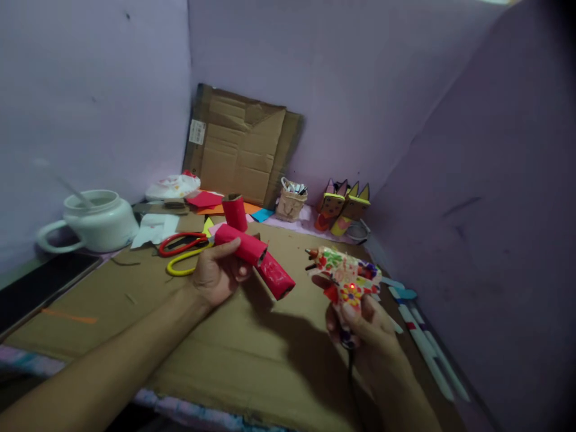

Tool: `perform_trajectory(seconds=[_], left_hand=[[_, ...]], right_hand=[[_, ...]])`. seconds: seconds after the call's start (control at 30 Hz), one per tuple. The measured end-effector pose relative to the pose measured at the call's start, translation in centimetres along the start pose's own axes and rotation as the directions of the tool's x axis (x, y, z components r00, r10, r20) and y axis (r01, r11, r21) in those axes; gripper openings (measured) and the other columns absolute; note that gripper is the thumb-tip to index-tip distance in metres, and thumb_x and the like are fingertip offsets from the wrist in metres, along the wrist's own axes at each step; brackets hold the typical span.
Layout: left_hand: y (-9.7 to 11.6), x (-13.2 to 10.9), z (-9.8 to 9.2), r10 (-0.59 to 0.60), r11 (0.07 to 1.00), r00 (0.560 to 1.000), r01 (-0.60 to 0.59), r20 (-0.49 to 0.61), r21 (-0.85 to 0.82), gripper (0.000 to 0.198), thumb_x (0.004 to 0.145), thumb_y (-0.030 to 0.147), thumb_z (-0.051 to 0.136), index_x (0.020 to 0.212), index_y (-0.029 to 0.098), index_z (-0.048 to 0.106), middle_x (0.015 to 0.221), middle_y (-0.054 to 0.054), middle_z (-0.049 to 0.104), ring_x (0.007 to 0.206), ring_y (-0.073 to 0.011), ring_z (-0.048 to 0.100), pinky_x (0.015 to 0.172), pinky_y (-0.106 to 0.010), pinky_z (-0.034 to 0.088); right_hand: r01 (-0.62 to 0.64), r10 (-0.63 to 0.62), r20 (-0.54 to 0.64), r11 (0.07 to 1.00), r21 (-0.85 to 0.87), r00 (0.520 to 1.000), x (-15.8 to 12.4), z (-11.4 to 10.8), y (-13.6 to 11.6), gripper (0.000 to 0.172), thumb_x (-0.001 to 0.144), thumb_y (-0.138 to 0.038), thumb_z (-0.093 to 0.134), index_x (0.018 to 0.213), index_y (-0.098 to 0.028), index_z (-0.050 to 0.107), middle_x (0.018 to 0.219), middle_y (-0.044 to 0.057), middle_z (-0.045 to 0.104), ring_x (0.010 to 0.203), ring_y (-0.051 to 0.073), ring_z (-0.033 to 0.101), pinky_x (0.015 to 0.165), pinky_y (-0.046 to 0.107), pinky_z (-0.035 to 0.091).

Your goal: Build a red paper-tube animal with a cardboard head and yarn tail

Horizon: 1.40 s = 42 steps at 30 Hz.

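My left hand point(218, 273) grips a red paper-covered cardboard tube point(240, 243) between thumb and fingers. A second red tube point(275, 276) slants down to the right from its end, touching it; whether the two are joined I cannot tell. In my right hand point(366, 327) is a hot glue gun point(346, 273) with a flower pattern, its small red light lit and its nozzle pointing left toward the tubes. Another red tube point(234, 211) stands upright just behind. Scissors point(184, 262) with red and yellow handle loops lie beside my left hand, their blades mostly hidden.
A white mug-like pot point(101, 225) with a stick inside stands at left, near a dark flat panel point(40, 291). Paper scraps point(155, 228), a small woven basket point(291, 204) and decorated holders point(333, 207) line the back. Cardboard point(240, 144) leans on the wall; sticks point(423, 342) lie right.
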<state>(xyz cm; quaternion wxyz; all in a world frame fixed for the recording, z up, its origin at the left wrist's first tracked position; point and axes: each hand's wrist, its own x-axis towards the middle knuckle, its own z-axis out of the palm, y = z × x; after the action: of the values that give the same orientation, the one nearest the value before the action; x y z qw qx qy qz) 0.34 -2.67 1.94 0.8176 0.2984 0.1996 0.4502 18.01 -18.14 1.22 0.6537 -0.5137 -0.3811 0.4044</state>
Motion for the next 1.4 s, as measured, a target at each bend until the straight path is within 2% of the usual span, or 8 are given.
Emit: perform_trajectory(seconds=[0.1,0.27,0.47,0.6,0.7,0.8,1.07,1.4], left_hand=[[0.3,-0.3,0.1,-0.052,0.996,0.998,0.053,0.023,-0.075,0.008,0.065,0.019,0.062,0.066,0.012,0.059,0.055,-0.004,0.063,0.035,-0.0101,0.046,0.032,-0.02,0.033],[0.2,-0.4,0.2,-0.099,0.992,0.995,0.099,0.004,-0.085,0.005,0.064,0.016,0.062,0.065,0.012,0.06,0.056,-0.005,0.064,0.036,-0.0105,0.045,0.031,-0.02,0.034],[0.0,-0.5,0.3,-0.123,0.991,0.992,0.122,-0.011,-0.059,0.008,0.063,0.018,0.062,0.064,0.01,0.062,0.054,-0.005,0.063,0.035,-0.0105,0.044,0.03,-0.02,0.033],[-0.1,-0.6,0.2,-0.106,0.994,0.994,0.106,-0.001,-0.041,0.007,0.063,0.017,0.062,0.064,0.01,0.062,0.052,-0.005,0.063,0.034,-0.011,0.045,0.03,-0.02,0.034],[-0.3,-0.6,0.2,-0.112,0.993,0.994,0.113,0.016,-0.031,0.008,0.064,0.018,0.062,0.065,0.01,0.062,0.052,-0.006,0.063,0.034,-0.0107,0.045,0.03,-0.02,0.033],[-0.5,-0.6,0.2,-0.119,0.992,0.993,0.119,0.023,-0.029,0.007,0.064,0.018,0.061,0.063,0.011,0.06,0.05,-0.005,0.061,0.034,-0.0105,0.045,0.03,-0.019,0.032],[-0.7,-0.6,0.0,-0.147,0.989,0.989,0.147,0.019,-0.021,0.007,0.066,0.018,0.06,0.066,0.011,0.06,0.052,-0.005,0.061,0.034,-0.0102,0.047,0.03,-0.018,0.031],[-0.8,-0.5,-0.2,-0.162,0.986,0.987,0.162,0.008,-0.034,0.008,0.068,0.016,0.058,0.067,0.009,0.061,0.05,-0.005,0.061,0.034,-0.0102,0.047,0.03,-0.018,0.033]], right_hand=[[0.006,-0.002,0.053,0.996,-0.084,0.999,0.0,0.9,0.4,0.032,0.072,-0.044,0.062,0.082,-0.014,0.06,0.055,0.0,0.052,0.043,0.007,0.036,0.038,0.02,0.025],[0.024,-0.033,-0.045,0.983,-0.184,0.998,0.1,1.5,0.3,0.03,0.068,-0.044,0.064,0.074,-0.016,0.055,0.048,-0.004,0.043,0.042,0.008,0.035,0.038,0.021,0.027],[0.117,-0.123,-0.007,0.96,-0.253,0.992,0.0,1.6,0.1,0.03,0.07,-0.038,0.061,0.053,-0.019,0.046,0.046,-0.004,0.041,0.042,0.008,0.034,0.038,0.021,0.029],[0.098,-0.107,-0.019,0.957,-0.275,0.994,0.3,1.6,0.3,0.016,0.07,-0.033,0.061,0.075,-0.018,0.059,0.061,0.001,0.057,0.054,0.013,0.051,0.047,0.023,0.039],[0.083,-0.076,0.034,0.947,-0.311,0.997,0.3,1.4,0.7,0.03,0.071,-0.032,0.06,0.096,-0.016,0.06,0.087,0.008,0.066,0.077,0.02,0.06,0.065,0.028,0.047],[0.092,-0.054,0.107,0.915,-0.393,0.993,0.2,1.1,1.2,0.031,0.075,-0.032,0.055,0.101,-0.016,0.059,0.094,0.009,0.067,0.081,0.02,0.06,0.072,0.031,0.047],[0.176,-0.076,0.165,0.626,-0.76,0.983,-0.2,0.5,1.1,0.015,0.08,-0.029,0.049,0.083,-0.018,0.058,0.071,0.005,0.063,0.063,0.018,0.056,0.059,0.027,0.041],[0.241,-0.063,0.234,0.361,-0.901,0.97,0.3,1.2,-0.5,0.015,0.079,-0.026,0.044,0.073,-0.017,0.055,0.061,0.006,0.061,0.056,0.018,0.052,0.052,0.026,0.033]])
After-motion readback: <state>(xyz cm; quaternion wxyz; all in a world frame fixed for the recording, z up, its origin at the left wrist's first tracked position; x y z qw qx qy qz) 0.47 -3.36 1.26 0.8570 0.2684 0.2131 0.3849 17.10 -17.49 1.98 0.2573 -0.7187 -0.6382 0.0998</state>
